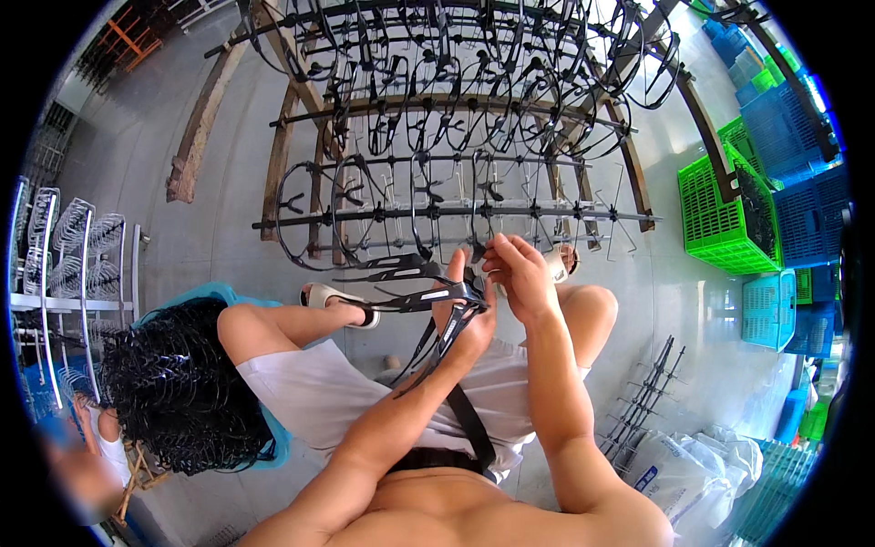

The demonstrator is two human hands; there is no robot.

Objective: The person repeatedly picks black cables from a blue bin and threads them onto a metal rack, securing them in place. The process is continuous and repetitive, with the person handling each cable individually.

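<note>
My left hand [471, 333] is closed around several black curved plastic frames [401, 296], thin glossy pieces with pale marks. They fan out to the left, and some hang down along my wrist. Just right of it is my right hand [521, 273], its fingers bent and pressed together. Its fingertips meet the lower end of a black looped frame [476, 205] on the nearest rod of the rack; what they pinch is too small to make out. More such loops hang along that black rod [365, 217] to the left, while bare wire hooks show toward its right end.
A wooden rack [283, 64] ahead carries rows of black loops. At my left knee, a blue tub [210, 294] holds a heap of black pieces [182, 383]. Green crates [711, 214] and blue crates [788, 132] stack at right; hooked rods [645, 401] lie near a plastic bag [693, 474].
</note>
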